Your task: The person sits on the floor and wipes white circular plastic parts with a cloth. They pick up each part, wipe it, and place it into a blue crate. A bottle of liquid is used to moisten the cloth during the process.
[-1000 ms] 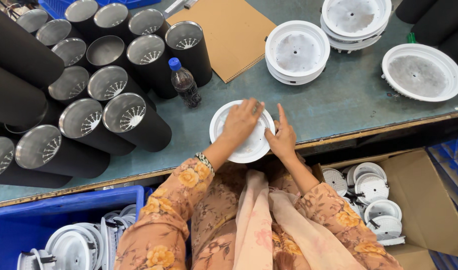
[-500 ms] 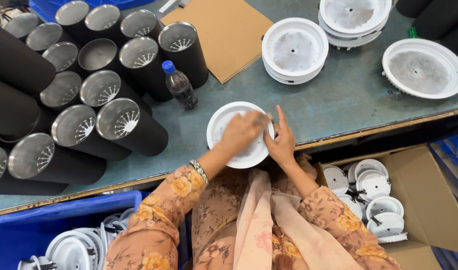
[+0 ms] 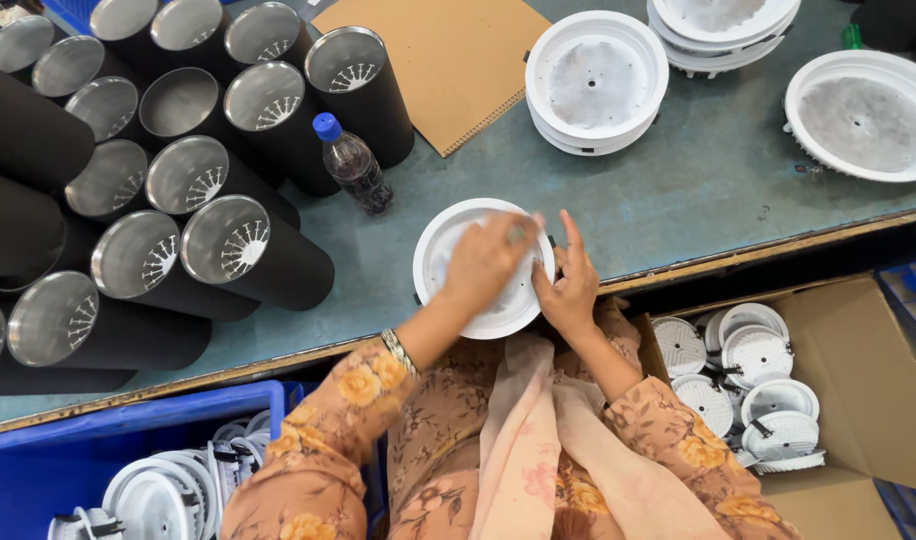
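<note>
1. your left hand lies flat over the middle of the round white housing, fingers spread loosely on its inner face; it grips nothing that shows, and the hand is blurred, so its fingertips are hard to make out.
2. your right hand is at the housing's right rim, thumb touching the edge and the forefinger pointing straight up; whether the lower fingers curl under the rim you cannot tell.
3. the housing sits on the grey-green table, close to its near edge, just in front of you. your left hand hides most of its centre.
4. a small plastic bottle with a blue cap stands just beyond the housing to the left, leaning against the black cylinders, whose silvery open ends face the camera; several are cut off at the left edge.
5. a brown cardboard sheet lies farther back, its top cut off.
6. more white housings are stacked across the back right; the topmost stack is cropped by the frame.
7. below the table edge, a cardboard box on your right holds smaller white finned parts, and a blue bin on your left holds white rings, partly hidden by your sleeve.
</note>
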